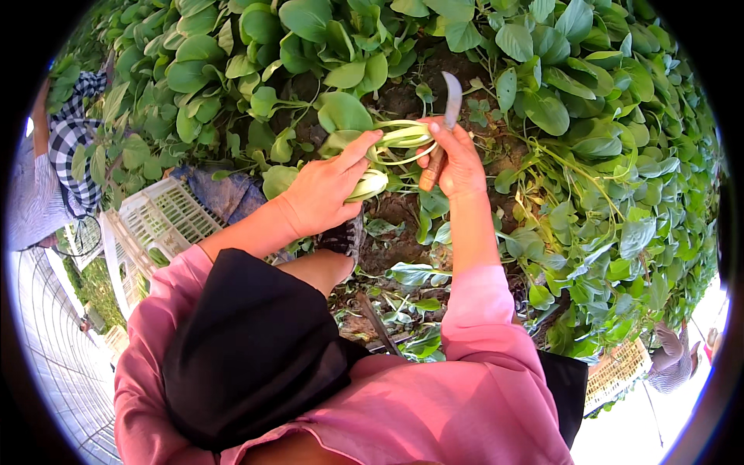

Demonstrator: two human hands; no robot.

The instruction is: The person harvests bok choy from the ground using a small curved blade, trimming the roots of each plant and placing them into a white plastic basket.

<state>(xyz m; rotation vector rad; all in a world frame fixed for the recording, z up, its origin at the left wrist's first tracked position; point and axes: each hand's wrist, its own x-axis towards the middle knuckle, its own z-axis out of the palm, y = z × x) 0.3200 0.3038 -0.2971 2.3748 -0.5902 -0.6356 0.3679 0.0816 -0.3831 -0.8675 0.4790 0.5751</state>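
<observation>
Harvest scene seen from above, centre of the frame. The left hand [325, 190] grasps a pale-stemmed leafy green plant [387, 151], thumb stretched along the stalks; its other fingers are hidden beneath the palm and the plant base. The right hand [457, 159] is clenched around the wooden handle of a curved knife [443, 124], whose grey blade rises above the knuckles toward the upper centre; the lower handle end shows below the fist, while the middle is covered by the fingers. The plant lies between both hands, just left of the knife, and its roots cannot be made out. Dense green crop leaves [589, 139] fill the upper half and right side, covering most of the dark soil [403, 97]. A white slatted crate [163, 221] sits at left centre, partly cut off by the pink sleeve [473, 310]. At the far left edge a second person in a checked shirt [70, 147] is mostly out of frame. A further crate at lower right is hard to make out.
</observation>
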